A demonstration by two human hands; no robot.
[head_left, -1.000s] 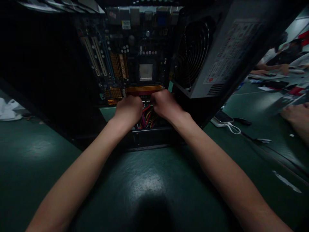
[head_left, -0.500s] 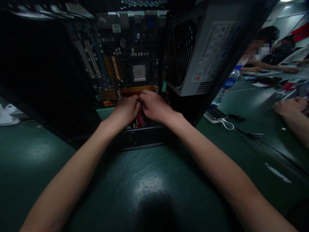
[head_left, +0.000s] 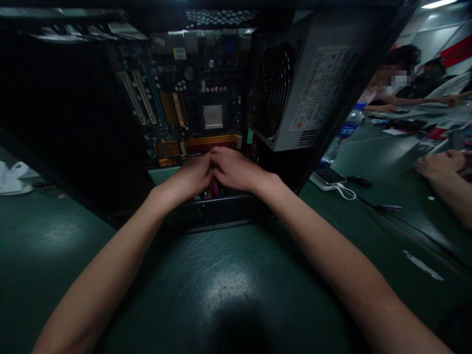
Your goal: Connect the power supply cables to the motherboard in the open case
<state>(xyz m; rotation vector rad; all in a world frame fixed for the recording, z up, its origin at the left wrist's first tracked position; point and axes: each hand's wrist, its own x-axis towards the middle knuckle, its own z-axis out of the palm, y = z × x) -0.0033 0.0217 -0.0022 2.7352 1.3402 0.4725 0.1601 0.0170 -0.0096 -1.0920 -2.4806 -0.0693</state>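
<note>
Inside an open black computer case (head_left: 206,211), my left hand (head_left: 195,172) and my right hand (head_left: 236,168) meet at the lower edge of the motherboard (head_left: 191,73). Both are closed, knuckles touching, around the top of a bundle of red and pink cables (head_left: 215,188). Their fingertips and the end of the bundle are hidden. Just above my fingers lie the orange and red memory slots (head_left: 214,141). Higher up sits the square processor socket area (head_left: 213,117) with a bright metallic top. To its left are gold-coloured heatsinks (head_left: 175,109).
A grey power supply (head_left: 313,98) with a round fan grille fills the case's upper right. Right of the case stand a water bottle (head_left: 344,130) and a phone (head_left: 329,174) with a white cable. Another person's hand (head_left: 440,164) rests on the green table (head_left: 228,285).
My hands have drawn closer together and flattened, covering more of the cables. The view has tilted slightly, so the case appears a little lower.
</note>
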